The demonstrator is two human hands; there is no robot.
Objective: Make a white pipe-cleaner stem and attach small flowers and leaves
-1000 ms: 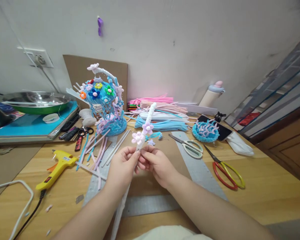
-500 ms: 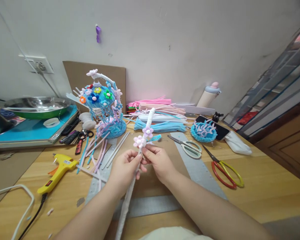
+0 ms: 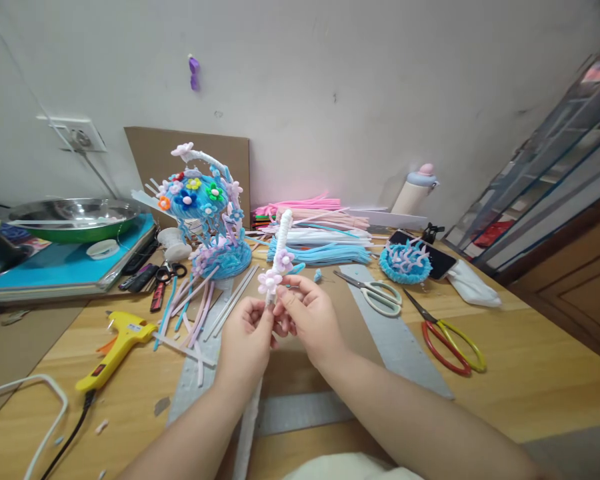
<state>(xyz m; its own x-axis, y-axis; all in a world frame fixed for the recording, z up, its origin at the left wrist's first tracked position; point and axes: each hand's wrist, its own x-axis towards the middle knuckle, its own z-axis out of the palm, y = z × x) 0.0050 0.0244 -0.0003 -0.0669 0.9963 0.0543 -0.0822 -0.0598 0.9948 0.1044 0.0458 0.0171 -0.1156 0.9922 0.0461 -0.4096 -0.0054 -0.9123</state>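
A long white stem [image 3: 284, 232] wrapped in fuzzy pipe cleaner rises between my hands, its lower end running down toward me. Two pale pink flowers [image 3: 270, 282] sit on it just above my fingers, and a bit of blue pipe cleaner [image 3: 297, 268] sticks out behind them. My left hand [image 3: 245, 341] is closed round the stem below the flowers, thumb pressed on it. With thumb and fingers together, my right hand [image 3: 310, 321] grips the stem right beside the lower flower; its fingertips are partly hidden.
Cardboard and grey mats lie beneath my hands. To the left are a yellow glue gun [image 3: 117, 350] and loose pipe cleaner strips [image 3: 200, 310]. A flowered blue jellyfish-like piece [image 3: 205, 207] stands behind. Rightward lie pale scissors [image 3: 380, 297], red-yellow scissors [image 3: 450, 343] and a blue fuzzy dish [image 3: 405, 263].
The stem's top has swung to the left and stands more upright. The flowers have shifted left and turned, with my right hand moving left along with them.
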